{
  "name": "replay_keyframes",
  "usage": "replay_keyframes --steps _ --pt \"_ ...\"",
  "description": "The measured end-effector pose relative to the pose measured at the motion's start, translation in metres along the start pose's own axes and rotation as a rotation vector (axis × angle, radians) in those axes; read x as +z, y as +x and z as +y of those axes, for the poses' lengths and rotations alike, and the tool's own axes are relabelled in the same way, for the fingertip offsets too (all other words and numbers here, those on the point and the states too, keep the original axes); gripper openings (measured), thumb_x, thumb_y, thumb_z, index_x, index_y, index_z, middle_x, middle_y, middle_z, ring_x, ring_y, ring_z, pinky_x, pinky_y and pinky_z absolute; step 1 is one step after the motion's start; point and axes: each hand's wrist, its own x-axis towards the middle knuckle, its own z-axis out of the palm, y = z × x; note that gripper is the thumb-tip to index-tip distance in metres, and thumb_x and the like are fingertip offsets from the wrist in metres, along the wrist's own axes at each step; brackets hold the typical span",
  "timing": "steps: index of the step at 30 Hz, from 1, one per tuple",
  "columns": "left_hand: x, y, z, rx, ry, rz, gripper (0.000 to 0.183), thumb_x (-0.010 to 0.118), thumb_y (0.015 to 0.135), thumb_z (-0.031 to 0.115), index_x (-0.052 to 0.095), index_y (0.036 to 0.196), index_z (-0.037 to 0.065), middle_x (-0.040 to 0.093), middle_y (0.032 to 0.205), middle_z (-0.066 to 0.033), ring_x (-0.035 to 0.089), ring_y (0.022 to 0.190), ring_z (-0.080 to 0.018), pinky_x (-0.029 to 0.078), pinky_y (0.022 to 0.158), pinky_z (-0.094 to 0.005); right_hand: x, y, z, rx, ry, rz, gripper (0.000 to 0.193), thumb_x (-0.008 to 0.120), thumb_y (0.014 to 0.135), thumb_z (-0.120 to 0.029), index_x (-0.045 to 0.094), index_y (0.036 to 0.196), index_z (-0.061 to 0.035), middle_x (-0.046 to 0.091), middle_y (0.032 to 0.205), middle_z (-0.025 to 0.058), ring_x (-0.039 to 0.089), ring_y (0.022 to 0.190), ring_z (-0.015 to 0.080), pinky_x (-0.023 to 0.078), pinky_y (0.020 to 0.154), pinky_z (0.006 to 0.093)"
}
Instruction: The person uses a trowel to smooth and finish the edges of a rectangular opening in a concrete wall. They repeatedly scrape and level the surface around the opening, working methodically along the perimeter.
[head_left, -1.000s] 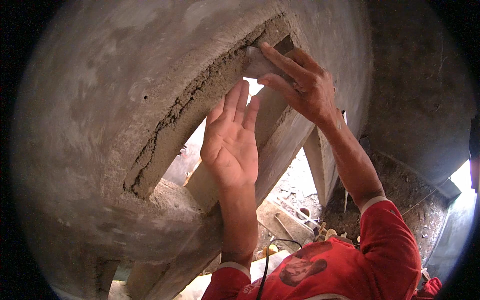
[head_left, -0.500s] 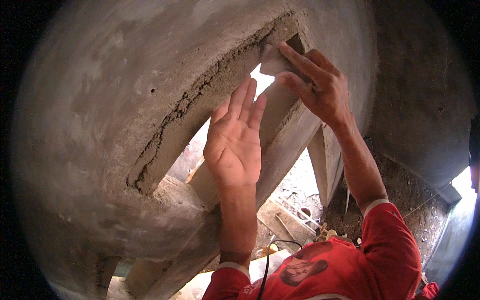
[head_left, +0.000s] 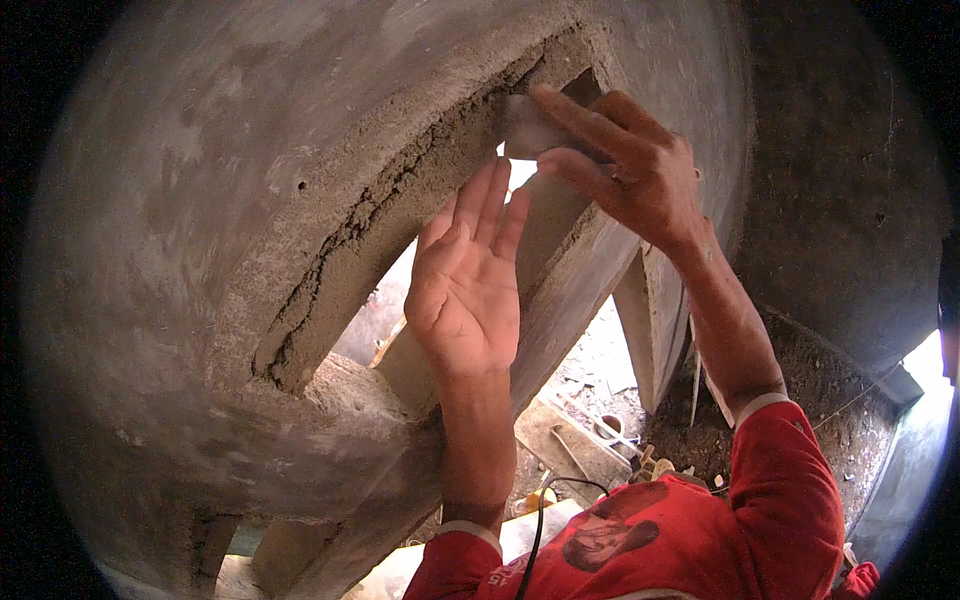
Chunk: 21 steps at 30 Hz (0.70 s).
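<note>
The right hand [head_left: 640, 175] is raised at the upper end of a slanting opening, its wrist bent so that the fingers point up and to the left. Its index finger is stretched long over a flat grey blade [head_left: 527, 130], with the thumb on the near side; the other fingers are curled, and the blade is gripped between them. The blade, blurred, lies at the opening's top, against or just beside the strip of rough mortar [head_left: 365, 225]; contact is hard to tell.

The left hand [head_left: 465, 285] stands upright below it, palm toward the viewer, fingers straight and slightly spread, holding nothing visible. Its fingertips reach in front of the opening, near the mortar; whether they touch is unclear. The left forearm rises almost vertically, while the right one slants up and leftward from a bent elbow.

Around the opening curves a grey concrete wall [head_left: 170, 250], with a slanting concrete bar [head_left: 560, 290] along the opening's lower right. Below are the person's red shirt [head_left: 700, 540] and a thin black cord [head_left: 537, 525].
</note>
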Motion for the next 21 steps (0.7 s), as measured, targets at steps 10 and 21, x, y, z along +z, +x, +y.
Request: replay_keyframes --steps 10,21 --pt "-0.003 -0.002 -0.001 -0.006 0.001 -0.012 0.058 0.054 0.101 0.017 0.04 0.147 -0.016 0.04 0.157 -0.0341 0.036 0.152 -0.041 0.029 0.127 -0.0544 0.007 -0.002 -0.003 -0.031 0.05 0.098 0.058 0.083 0.086 -0.037 0.069 0.142 -0.0264 0.064 0.087 0.0013 0.059 0.066 0.0154 0.053 0.061 0.034" --pt "-0.008 0.001 0.0 -0.022 -0.072 -0.051 0.048 0.051 0.103 0.015 0.049 0.143 -0.011 0.036 0.16 -0.0365 0.032 0.154 -0.0452 0.028 0.127 -0.0569 0.01 -0.016 0.028 0.12 0.068 0.053 0.059 0.081 0.09 -0.04 0.067 0.145 -0.0241 0.066 0.094 0.0016 0.062 0.079 0.0148 0.055 0.069 0.0354"
